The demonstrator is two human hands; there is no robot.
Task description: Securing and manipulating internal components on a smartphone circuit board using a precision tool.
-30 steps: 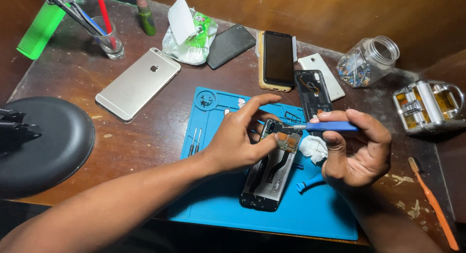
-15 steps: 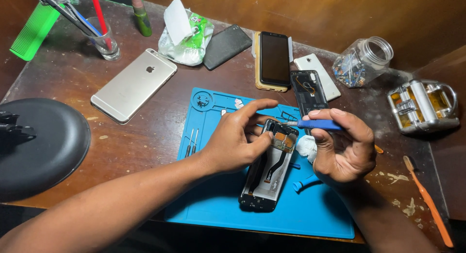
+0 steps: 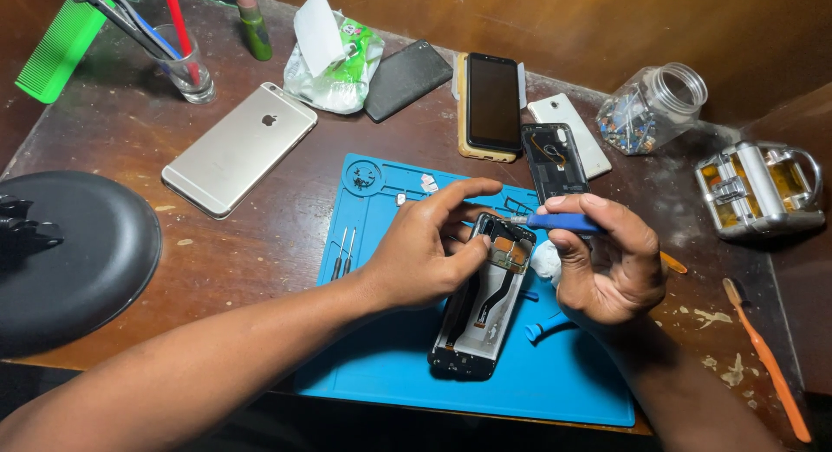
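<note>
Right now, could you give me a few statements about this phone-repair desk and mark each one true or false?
1. The right hand holds a blue-handled tool. True.
2. The opened phone lies on a red mat. False: the mat is blue.
3. The left hand touches the opened phone. True.
4. The glass jar stands upright. False: it lies on its side.
5. The silver phone lies on the mat. False: it lies on the wooden table.
</note>
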